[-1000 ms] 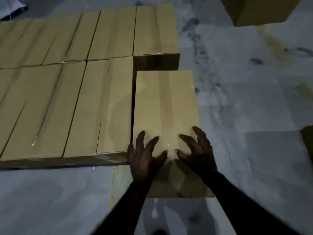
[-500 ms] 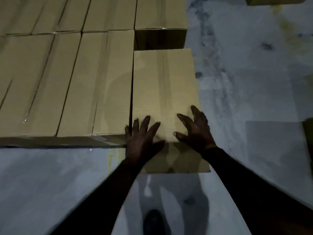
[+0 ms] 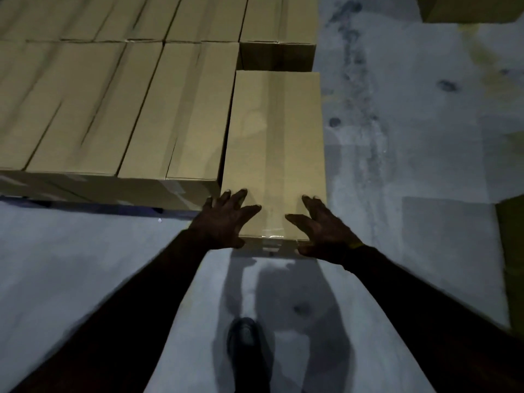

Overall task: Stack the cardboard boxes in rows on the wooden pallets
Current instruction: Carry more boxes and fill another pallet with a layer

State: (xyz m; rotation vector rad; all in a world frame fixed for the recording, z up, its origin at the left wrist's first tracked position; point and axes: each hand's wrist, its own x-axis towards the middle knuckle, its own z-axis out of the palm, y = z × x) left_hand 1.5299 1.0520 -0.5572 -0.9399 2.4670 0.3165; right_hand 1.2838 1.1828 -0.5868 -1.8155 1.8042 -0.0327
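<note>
Head view: left hand (image 3: 224,219) and right hand (image 3: 323,228), fingers spread flat, press box (image 3: 275,143) at row's right end; looks stiff, bulky; hold near-edge corners.

Pallet hidden under box rows (image 3: 119,109), which blur & run off left/top edges; corner box (image 3: 470,8) cropped.
</note>
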